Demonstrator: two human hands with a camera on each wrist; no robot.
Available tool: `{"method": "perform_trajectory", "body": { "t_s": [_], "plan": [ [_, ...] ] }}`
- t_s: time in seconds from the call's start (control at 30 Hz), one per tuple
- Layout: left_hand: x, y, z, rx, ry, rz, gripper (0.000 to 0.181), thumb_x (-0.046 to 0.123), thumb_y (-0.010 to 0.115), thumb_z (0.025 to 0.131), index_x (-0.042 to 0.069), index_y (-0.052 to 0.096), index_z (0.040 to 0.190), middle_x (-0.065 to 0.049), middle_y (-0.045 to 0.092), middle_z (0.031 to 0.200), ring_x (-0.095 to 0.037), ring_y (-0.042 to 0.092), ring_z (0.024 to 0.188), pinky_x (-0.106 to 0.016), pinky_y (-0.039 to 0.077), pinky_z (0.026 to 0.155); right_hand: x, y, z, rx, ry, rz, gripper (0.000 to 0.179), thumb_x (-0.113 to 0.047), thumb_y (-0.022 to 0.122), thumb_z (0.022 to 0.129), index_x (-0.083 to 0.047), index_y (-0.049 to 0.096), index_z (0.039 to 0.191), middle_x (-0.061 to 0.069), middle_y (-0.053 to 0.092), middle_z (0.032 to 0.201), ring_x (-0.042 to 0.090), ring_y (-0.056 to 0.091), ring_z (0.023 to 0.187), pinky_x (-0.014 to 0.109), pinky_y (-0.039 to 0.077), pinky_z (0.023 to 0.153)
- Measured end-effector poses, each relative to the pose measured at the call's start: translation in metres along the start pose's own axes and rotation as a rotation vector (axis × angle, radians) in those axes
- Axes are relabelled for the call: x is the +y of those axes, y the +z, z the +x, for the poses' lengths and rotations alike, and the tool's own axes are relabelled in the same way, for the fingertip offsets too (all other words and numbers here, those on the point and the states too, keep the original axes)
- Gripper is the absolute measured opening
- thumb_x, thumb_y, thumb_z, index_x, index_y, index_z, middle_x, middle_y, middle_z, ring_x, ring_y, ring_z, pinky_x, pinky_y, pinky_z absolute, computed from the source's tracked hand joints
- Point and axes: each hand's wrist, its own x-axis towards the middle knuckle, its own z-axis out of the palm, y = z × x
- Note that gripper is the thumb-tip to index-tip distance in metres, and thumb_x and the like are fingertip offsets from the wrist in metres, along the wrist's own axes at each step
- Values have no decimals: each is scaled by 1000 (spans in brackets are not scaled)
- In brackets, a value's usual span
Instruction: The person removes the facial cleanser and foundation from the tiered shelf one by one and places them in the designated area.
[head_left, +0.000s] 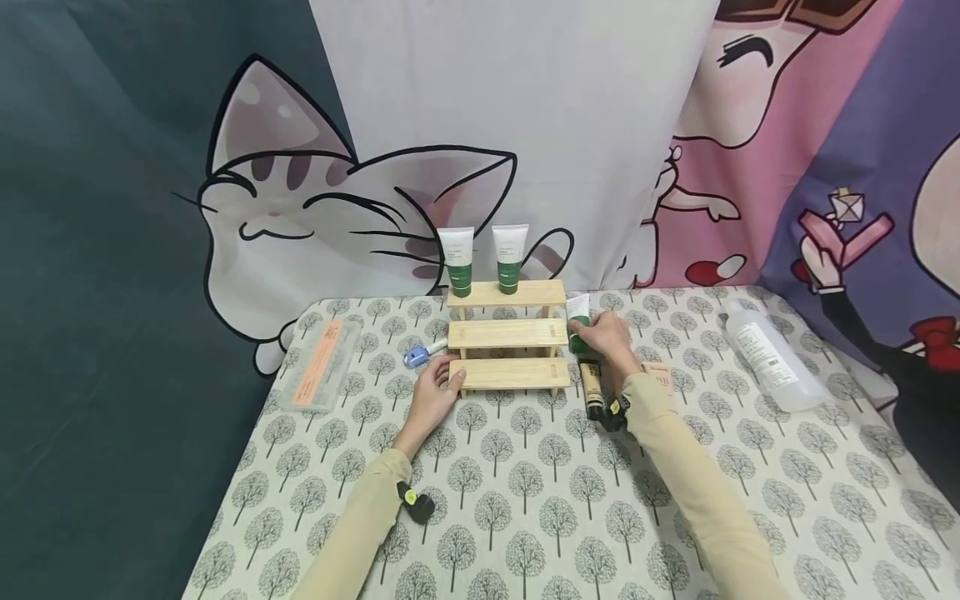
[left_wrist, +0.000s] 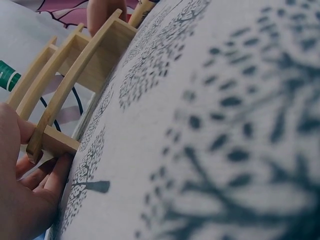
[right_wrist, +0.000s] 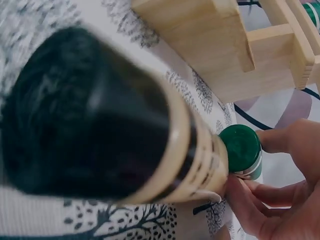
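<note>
A three-tier wooden rack (head_left: 508, 373) stands on the cloth, its top tier bearing two white-and-green tubes (head_left: 457, 250). My left hand (head_left: 432, 398) grips the left end of the lowest tier; in the left wrist view the thumb lies over the board (left_wrist: 60, 141) and fingers curl beneath. Right of the rack, my right hand (head_left: 609, 340) pinches another white-and-green tube (head_left: 577, 319) between thumb and fingers. Its green cap (right_wrist: 241, 148) faces the right wrist camera. Nearer me lies a beige tube with a black cap (head_left: 592, 388), large in the foreground of the right wrist view.
A peach box (head_left: 660, 377) lies partly behind my right forearm. Farther right is a clear bottle (head_left: 776, 357) on its side. Left of the rack are a small blue-and-white item (head_left: 417, 356) and a clear case with an orange strip (head_left: 324, 367). A printed curtain (head_left: 510, 100) hangs behind.
</note>
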Motion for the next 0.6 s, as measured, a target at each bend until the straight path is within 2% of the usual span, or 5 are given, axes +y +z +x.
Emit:
{"method": "perform_trajectory", "body": {
  "t_s": [0.23,0.37,0.43,0.5,0.6],
  "plan": [
    [1,2,-1,-2,8,-7,39,14,67,95,3,59,132,-18,67,128,-34,63,123,-47,47,113,3,-7,-3,-8,-22,-29,50,-46,67,94,-14,50,60,-5,46,50,10,44,47,22,40,45],
    [2,2,-1,-1,5,-6,39,14,67,95,3,59,132,-18,68,128,-34,63,123,-46,48,113,6,-13,-6,0,-35,-26,48,-44,65,96,-10,56,64,-4,47,52,11,43,48,22,38,45],
    [2,2,-1,-1,7,-7,39,15,67,95,3,59,132,-18,68,127,-34,63,122,-46,48,113,5,-16,-8,31,-42,-7,45,-42,65,96,-6,61,69,0,53,55,13,44,50,23,38,46],
    [2,2,-1,0,4,-5,39,15,67,96,3,59,132,-18,68,128,-34,63,122,-46,48,113,3,-19,-9,93,-72,10,41,-39,64,97,-2,68,80,8,63,64,17,52,56,25,42,51],
    [1,1,-1,1,-1,-3,39,15,67,96,4,59,133,-17,68,128,-34,63,123,-46,48,113,-6,-24,-12,195,-123,80,37,-34,64,98,1,73,98,19,74,87,28,64,72,33,52,65]
  ]
}}
